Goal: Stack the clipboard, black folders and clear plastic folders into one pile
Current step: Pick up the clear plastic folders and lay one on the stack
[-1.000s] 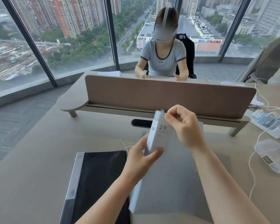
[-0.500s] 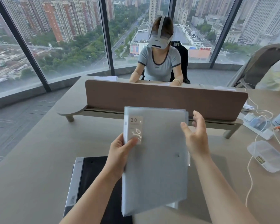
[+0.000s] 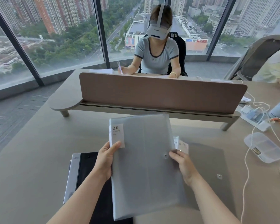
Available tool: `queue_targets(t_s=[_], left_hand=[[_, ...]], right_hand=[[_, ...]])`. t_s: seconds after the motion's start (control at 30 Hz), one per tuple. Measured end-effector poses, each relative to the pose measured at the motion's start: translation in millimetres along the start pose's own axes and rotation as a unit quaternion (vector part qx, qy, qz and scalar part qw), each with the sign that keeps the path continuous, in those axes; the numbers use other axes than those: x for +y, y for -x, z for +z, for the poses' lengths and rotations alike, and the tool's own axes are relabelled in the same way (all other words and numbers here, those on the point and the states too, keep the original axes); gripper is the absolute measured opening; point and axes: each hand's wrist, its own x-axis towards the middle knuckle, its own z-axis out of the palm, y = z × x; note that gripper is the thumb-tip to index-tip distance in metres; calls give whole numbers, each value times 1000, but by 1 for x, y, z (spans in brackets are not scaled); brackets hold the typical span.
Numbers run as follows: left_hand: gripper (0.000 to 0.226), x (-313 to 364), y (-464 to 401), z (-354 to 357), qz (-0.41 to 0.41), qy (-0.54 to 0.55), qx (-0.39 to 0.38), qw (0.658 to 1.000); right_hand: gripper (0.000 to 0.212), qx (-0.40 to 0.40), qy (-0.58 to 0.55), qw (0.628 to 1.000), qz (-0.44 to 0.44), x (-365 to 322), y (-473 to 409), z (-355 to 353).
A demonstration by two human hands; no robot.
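A clear plastic folder (image 3: pixel 144 159) with a white "20 pockets" label and a snap button is held flat over the desk. My left hand (image 3: pixel 106 160) grips its left edge just below the label. My right hand (image 3: pixel 183 165) grips its right edge beside the snap. Under it to the right, another clear plastic folder (image 3: pixel 207 168) lies flat on the table, its own snap and label corner showing. To the left lies a black folder (image 3: pixel 87 172) with a grey spine, partly hidden by my left arm and the held folder.
A brown divider screen (image 3: pixel 162 92) on a raised shelf crosses the desk ahead, with a person in a headset seated behind it. A clear plastic box (image 3: pixel 263 147), white cables and a power strip (image 3: pixel 255 117) sit at the right. Another person's arm is at the far right edge.
The held clear folder has tilted from upright to nearly flat and come lower over the desk. My right hand, open beside it before, now grips its right edge.
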Motion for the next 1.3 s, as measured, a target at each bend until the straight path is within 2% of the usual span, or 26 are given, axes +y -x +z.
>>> queue_targets(t_s=[0.13, 0.23, 0.33, 0.4, 0.5, 0.6, 0.73, 0.8, 0.87, 0.93, 1.0, 1.1, 1.17, 1.3], left_hand=[[18, -24, -7, -21, -39, -17, 35, 998], [12, -41, -10, -35, -58, -35, 70, 995], [16, -57, -12, -48, -68, -70, 112, 989], [17, -67, -12, -54, -72, -93, 132, 984], [16, -81, -11, -59, -82, -144, 156, 974], [14, -91, -11, -61, -74, -242, 168, 953], [23, -98, -5, -57, -39, -380, 192, 904], [40, -103, -2, -52, -27, -438, 191, 878], [64, -112, 2, -48, -4, -535, 176, 826], [74, -119, 9, -43, 31, -634, 155, 757], [76, -122, 14, -36, 53, -698, 101, 707], [78, -132, 15, -22, 48, -762, -55, 643], [82, -139, 14, -14, 38, -782, -127, 609], [89, -152, 11, -10, 35, -805, -154, 572]], right_hand=[[42, -33, -1, 997, 72, 25, 2, 3], [40, -44, 41, 993, 103, 42, 1, 3], [16, -48, 88, 988, 117, 55, 1, 6], [9, -33, 121, 984, 124, 65, 2, 9], [22, -6, 200, 973, 111, 89, -2, 8], [29, 5, 313, 944, 100, 102, -1, 12], [43, 33, 408, 908, 91, 110, 1, 20], [42, 37, 441, 891, 104, 112, 3, 22], [41, 41, 465, 877, 112, 112, 5, 23], [41, 38, 492, 862, 115, 112, 7, 23], [40, 30, 528, 842, 110, 111, 10, 23], [41, 17, 572, 814, 99, 110, 11, 21], [39, 9, 594, 799, 95, 109, 11, 21], [22, -22, 651, 749, 119, 99, 8, 18]])
